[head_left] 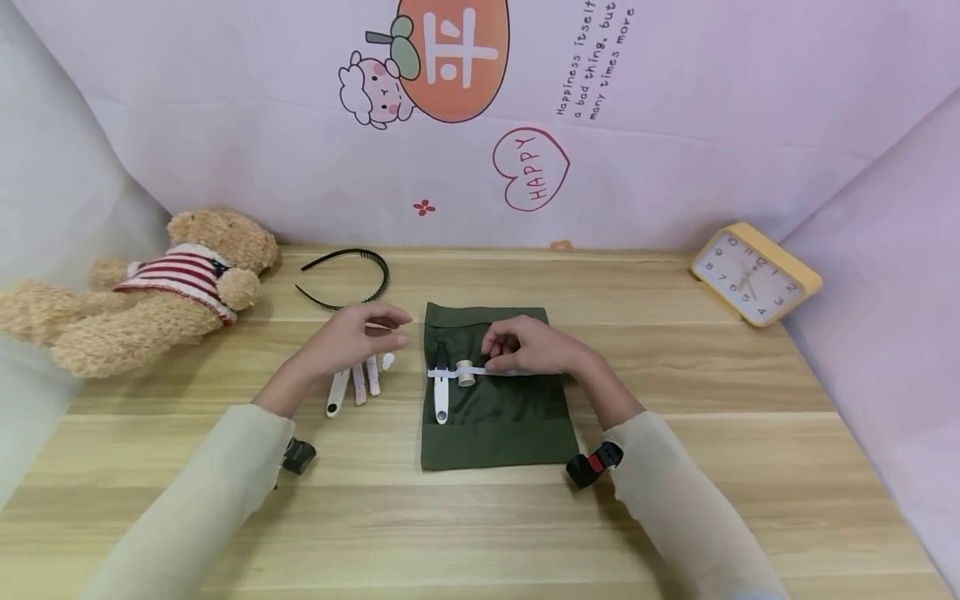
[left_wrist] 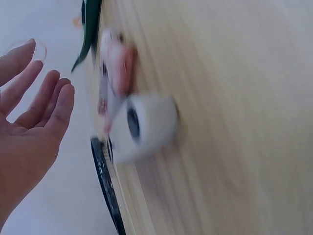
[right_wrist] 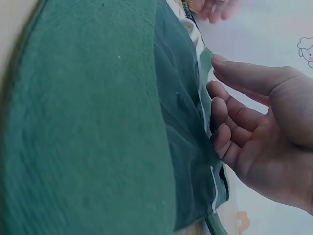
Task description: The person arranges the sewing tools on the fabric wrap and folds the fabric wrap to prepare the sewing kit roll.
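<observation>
A dark green cloth organizer (head_left: 495,447) lies spread on the table with a white elastic strap (head_left: 438,374) across it. Under the strap sit a white-handled tool (head_left: 442,402) with a dark upper end and a small beige spool-like cylinder (head_left: 466,377). My right hand (head_left: 528,346) is over the organizer, its fingers loosely bent, fingertips right at the strap; thumb and fingers stand apart in the right wrist view. My left hand (head_left: 354,337) hovers left of the organizer, fingers relaxed and holding nothing. Below it lie a white-handled tool (head_left: 337,395), two pinkish strips (head_left: 359,385) and a small white piece (head_left: 387,361).
A black toothed headband (head_left: 384,268) lies behind my left hand. At the left a teddy bear (head_left: 168,283) in a striped shirt reclines. A yellow clock (head_left: 757,273) stands at the back right. A printed white backdrop (head_left: 660,183) rises behind the wooden table (head_left: 420,533).
</observation>
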`<state>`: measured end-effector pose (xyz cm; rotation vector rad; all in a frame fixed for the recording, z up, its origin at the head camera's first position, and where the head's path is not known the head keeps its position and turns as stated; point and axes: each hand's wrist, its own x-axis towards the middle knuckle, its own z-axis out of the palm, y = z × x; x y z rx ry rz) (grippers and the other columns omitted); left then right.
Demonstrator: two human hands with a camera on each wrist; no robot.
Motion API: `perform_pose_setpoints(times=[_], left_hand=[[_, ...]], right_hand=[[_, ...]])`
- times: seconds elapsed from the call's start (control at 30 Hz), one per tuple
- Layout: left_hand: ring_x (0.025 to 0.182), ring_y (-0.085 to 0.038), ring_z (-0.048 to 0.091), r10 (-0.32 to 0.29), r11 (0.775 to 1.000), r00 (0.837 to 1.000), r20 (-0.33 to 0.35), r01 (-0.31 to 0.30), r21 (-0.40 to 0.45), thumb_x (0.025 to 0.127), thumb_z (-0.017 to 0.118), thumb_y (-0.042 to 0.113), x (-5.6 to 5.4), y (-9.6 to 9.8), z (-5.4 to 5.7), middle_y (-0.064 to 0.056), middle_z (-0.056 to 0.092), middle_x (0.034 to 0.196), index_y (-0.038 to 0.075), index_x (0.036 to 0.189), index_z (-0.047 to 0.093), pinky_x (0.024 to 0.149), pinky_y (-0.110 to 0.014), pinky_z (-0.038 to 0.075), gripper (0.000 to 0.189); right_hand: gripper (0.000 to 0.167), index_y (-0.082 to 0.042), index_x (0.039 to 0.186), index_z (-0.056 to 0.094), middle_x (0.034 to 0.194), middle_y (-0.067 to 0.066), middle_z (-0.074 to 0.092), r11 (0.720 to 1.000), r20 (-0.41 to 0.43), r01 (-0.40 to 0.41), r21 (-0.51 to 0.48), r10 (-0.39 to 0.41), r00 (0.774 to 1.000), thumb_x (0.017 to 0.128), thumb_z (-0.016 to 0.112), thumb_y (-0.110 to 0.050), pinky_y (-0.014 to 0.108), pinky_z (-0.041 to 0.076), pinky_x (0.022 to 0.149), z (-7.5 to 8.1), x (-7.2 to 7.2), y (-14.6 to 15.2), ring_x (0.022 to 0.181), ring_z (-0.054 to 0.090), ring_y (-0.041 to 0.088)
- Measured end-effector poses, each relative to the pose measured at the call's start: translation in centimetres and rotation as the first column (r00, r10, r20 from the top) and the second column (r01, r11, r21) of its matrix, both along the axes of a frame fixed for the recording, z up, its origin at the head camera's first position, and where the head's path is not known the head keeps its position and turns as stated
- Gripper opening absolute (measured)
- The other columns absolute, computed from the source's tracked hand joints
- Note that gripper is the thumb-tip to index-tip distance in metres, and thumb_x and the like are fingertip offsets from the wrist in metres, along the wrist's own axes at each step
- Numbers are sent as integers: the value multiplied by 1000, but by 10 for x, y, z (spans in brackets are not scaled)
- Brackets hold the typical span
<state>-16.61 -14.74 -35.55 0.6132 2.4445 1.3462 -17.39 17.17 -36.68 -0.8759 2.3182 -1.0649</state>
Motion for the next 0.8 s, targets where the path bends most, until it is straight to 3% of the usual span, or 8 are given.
perform_pose_setpoints(times=[0.2,0.37,0.57,0.8], left_hand=[[121,-36,59,134,990,991,5,-134,-43,97,71,16,-2,-25,3,-22,61,132,-3,132,62,102,-47,49,41],[118,-38,59,210,974,977,-28,-212,-77,96,73,19,-3,-41,4,-24,61,131,-4,131,62,101,-50,48,43],[118,-38,57,236,968,972,-13,-236,-81,96,73,23,-4,-54,3,-26,60,131,-6,131,60,103,-51,45,47],[114,-41,58,251,957,968,-8,-249,-149,95,73,17,-5,-61,-2,-29,60,128,-9,130,60,101,-53,45,45]], right_hand=[[14,-3,107,72,89,2,66,1000,-8,-11,10,11,1000,95,72,-9,32,49,70,3,0,9,78,57,19],[16,0,109,72,89,3,66,1000,15,-18,5,17,1000,95,71,-9,30,49,69,3,1,14,78,57,19],[16,0,108,72,89,4,66,1000,54,-12,13,11,999,96,70,-10,29,48,67,2,3,13,76,57,19],[17,1,109,71,89,5,66,1000,68,-8,-5,8,998,96,70,-10,28,49,63,-1,-1,14,73,57,17]])
